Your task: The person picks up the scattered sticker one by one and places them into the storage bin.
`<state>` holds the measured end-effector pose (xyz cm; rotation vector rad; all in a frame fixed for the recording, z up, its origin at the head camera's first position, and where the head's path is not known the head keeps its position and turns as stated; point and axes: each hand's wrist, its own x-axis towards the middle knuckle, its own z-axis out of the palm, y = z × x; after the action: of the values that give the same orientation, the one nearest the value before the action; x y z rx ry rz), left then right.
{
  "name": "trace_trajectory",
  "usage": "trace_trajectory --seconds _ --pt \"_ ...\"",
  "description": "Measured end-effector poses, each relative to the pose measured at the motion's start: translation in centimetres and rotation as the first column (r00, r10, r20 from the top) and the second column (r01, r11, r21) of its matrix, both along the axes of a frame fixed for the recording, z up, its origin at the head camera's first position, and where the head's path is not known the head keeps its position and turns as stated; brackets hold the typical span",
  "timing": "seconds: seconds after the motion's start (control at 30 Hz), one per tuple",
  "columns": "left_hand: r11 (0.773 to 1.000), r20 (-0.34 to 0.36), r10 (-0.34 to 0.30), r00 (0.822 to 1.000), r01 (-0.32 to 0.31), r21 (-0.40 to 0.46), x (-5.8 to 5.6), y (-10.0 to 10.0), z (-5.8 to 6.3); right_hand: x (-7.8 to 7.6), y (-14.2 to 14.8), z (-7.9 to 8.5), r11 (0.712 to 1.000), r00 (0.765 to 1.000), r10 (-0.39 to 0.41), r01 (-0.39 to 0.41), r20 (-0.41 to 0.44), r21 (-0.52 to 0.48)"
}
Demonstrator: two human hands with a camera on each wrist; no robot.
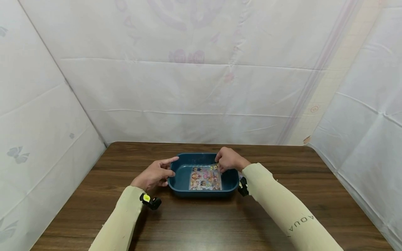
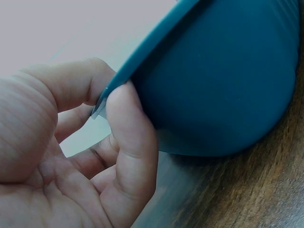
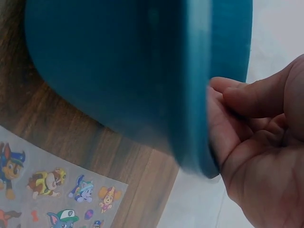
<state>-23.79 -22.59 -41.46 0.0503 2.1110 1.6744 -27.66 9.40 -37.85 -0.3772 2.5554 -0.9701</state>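
A teal plastic basin [image 1: 201, 194] stands on the brown table. Inside it lies a clear sticker sheet [image 1: 204, 178] with small cartoon figures. My left hand [image 1: 155, 174] grips the basin's left rim; in the left wrist view, that hand [image 2: 118, 137] has its fingers on both sides of the rim, with a small translucent sliver beside them. Reaching over the right rim, my right hand [image 1: 230, 159] pinches the sheet's far right corner, which is slightly raised. In the right wrist view the rim hides part of the right hand's fingertips [image 3: 223, 84].
Another sticker sheet [image 3: 61, 190] with cartoon dogs lies on the table [image 1: 201, 223], right of the basin; my right arm mostly covers it in the head view. White patterned sheeting [image 1: 201, 87] hangs behind the table and along both sides.
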Motion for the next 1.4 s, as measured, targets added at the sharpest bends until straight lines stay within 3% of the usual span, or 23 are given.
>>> trace_trajectory --seconds 0.5,0.8,1.4 --pt "1.000 -0.003 0.003 1.000 -0.003 -0.005 0.0 -0.5 -0.1 0.5 0.8 0.5 0.985 0.998 -0.055 0.058 0.022 -0.164" --pt "1.000 -0.001 0.004 1.000 -0.004 0.003 -0.2 -0.5 -0.1 0.8 1.8 0.8 0.950 0.991 -0.072 0.102 0.111 -0.295" --pt "1.000 0.008 0.008 1.000 -0.008 0.011 -0.1 -0.7 0.2 1.1 5.7 1.5 0.920 0.983 -0.093 0.147 0.161 -0.364"
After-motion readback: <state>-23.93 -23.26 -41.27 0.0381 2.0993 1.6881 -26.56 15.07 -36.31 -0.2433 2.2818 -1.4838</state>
